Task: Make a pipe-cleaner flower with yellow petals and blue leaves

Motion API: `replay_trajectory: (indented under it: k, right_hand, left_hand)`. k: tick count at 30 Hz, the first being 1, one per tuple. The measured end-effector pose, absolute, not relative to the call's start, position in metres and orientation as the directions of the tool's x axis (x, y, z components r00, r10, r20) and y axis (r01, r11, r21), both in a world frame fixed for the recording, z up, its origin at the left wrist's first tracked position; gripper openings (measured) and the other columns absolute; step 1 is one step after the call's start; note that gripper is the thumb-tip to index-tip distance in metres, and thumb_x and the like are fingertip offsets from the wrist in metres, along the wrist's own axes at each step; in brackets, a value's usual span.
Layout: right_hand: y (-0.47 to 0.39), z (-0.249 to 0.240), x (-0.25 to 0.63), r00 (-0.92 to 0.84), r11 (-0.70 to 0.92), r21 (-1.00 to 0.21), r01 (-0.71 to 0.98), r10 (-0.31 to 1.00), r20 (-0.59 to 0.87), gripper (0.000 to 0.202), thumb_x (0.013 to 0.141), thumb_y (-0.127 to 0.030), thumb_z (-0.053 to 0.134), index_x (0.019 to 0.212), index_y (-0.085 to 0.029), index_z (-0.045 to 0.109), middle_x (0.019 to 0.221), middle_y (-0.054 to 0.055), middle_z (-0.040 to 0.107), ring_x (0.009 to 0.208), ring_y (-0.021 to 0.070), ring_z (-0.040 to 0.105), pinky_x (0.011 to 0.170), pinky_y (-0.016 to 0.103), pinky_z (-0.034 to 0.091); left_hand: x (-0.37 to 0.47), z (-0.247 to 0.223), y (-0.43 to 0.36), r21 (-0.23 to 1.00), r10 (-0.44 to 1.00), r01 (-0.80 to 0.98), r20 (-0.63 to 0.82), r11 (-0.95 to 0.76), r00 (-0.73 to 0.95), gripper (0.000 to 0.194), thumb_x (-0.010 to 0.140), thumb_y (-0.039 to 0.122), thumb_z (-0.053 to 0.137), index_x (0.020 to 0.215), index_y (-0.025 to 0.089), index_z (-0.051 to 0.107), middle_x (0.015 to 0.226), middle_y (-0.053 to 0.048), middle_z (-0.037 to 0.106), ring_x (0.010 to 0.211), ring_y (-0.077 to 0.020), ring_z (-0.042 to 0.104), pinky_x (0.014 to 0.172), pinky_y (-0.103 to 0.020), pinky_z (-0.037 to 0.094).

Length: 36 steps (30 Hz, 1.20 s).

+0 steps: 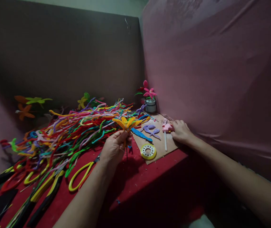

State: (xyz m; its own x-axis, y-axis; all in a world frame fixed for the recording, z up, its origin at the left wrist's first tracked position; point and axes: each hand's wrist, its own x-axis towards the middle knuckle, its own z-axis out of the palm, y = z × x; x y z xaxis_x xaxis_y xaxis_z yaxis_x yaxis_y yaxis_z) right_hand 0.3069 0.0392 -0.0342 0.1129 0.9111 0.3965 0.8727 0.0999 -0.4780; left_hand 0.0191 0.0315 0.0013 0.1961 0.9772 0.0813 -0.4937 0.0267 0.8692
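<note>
Rising behind the work, a dark panel (66, 53) and a pinkish wall (216, 72) meet in a corner. Below them a red-covered table (135, 183) carries a wide heap of fuzzy stems (78, 129) in many colours, piled loose. To the right of the heap lies a brown board (160, 150).

The person's left hand (115, 145) is closed, thumb and fingers pinching an orange-yellow flower (127, 123) just under its petals, above the table near the board's left edge. The right hand (181, 130) touches the grip of a pink glue gun at the board's right side; its fingers are partly hidden, so how tightly they close cannot be told.

At the near left, pliers (42, 189) with yellow-and-black handles lie on the cloth, beside scissors with a yellow handle (71, 182), partly behind the left forearm.

A small grey pot (151, 106) stands at the board's far end, with a pink flower (149, 92) rising from it; its inside is hidden. The glue gun (167, 125) lies on the board, a pale glue stick (166, 141) jutting from its rear. Nearby rest purple pieces (149, 129), a yellow tape roll (143, 152) with a holed white core, and a slim blue piece (141, 134).
</note>
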Motion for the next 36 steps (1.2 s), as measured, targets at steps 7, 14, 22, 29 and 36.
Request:
replay_trajectory:
  k: [7, 14, 22, 29, 36]
  right_hand:
    - [0.052, -0.04, 0.316, 0.013, 0.101, -0.263, 0.959, 0.918, 0.397, 0.036, 0.071, -0.016, 0.048, 0.104, -0.012, 0.062, 0.095, 0.016, 0.06, 0.085, 0.0254, 0.051, 0.076, 0.034, 0.038]
    - [0.014, -0.012, 0.305, 0.042, 0.243, -0.416, 0.876, 0.821, 0.569, 0.035, 0.084, -0.03, 0.04, 0.111, -0.016, 0.056, 0.099, 0.011, 0.058, 0.08, 0.0196, 0.054, 0.066, 0.029, 0.042]
    - [-0.069, -0.011, 0.242, 0.173, 0.315, -0.943, 0.107, 0.928, 0.33, 0.014, 0.07, -0.037, 0.065, 0.076, -0.025, 0.067, 0.06, 0.005, 0.057, 0.057, 0.0195, 0.051, 0.05, 0.031, 0.038]
    - [-0.055, -0.044, 0.231, 0.128, 0.287, -0.956, -0.057, 0.952, 0.278, 0.005, 0.07, -0.029, 0.067, 0.07, -0.025, 0.069, 0.061, 0.005, 0.059, 0.054, 0.0181, 0.049, 0.05, 0.032, 0.039]
    - [-0.05, -0.03, 0.226, 0.089, 0.214, -0.966, -0.142, 0.975, 0.203, 0.019, 0.062, -0.033, 0.074, 0.052, -0.023, 0.061, 0.054, 0.004, 0.054, 0.05, 0.016, 0.046, 0.045, 0.03, 0.036]
  left_hand:
    - [0.02, -0.002, 0.034, 0.862, 0.983, -0.506, 0.065, 0.032, 0.172, 0.013, 0.061, 0.016, 0.073, 0.063, 0.009, 0.062, 0.059, -0.003, 0.062, 0.048, -0.0075, 0.054, 0.046, -0.017, 0.043]
    - [0.02, -0.003, 0.036, 0.829, 0.984, -0.559, 0.085, 0.016, 0.155, 0.011, 0.062, 0.014, 0.071, 0.067, 0.009, 0.062, 0.061, -0.003, 0.062, 0.049, -0.0074, 0.054, 0.048, -0.018, 0.043]
    - [0.024, 0.002, 0.027, 0.827, 0.982, -0.562, 0.102, 0.006, 0.159, 0.016, 0.061, 0.018, 0.073, 0.063, 0.01, 0.06, 0.06, -0.002, 0.061, 0.049, -0.0078, 0.053, 0.048, -0.019, 0.042]
    - [0.024, 0.004, 0.021, 0.884, 0.98, -0.463, 0.144, -0.064, 0.139, 0.022, 0.061, 0.028, 0.075, 0.064, 0.011, 0.061, 0.059, -0.001, 0.062, 0.049, -0.0083, 0.053, 0.049, -0.02, 0.039]
    - [0.025, 0.004, 0.019, 0.913, 0.98, -0.392, 0.164, -0.109, 0.11, 0.018, 0.066, 0.028, 0.072, 0.063, 0.012, 0.062, 0.056, -0.001, 0.061, 0.05, -0.0078, 0.052, 0.052, -0.019, 0.038]
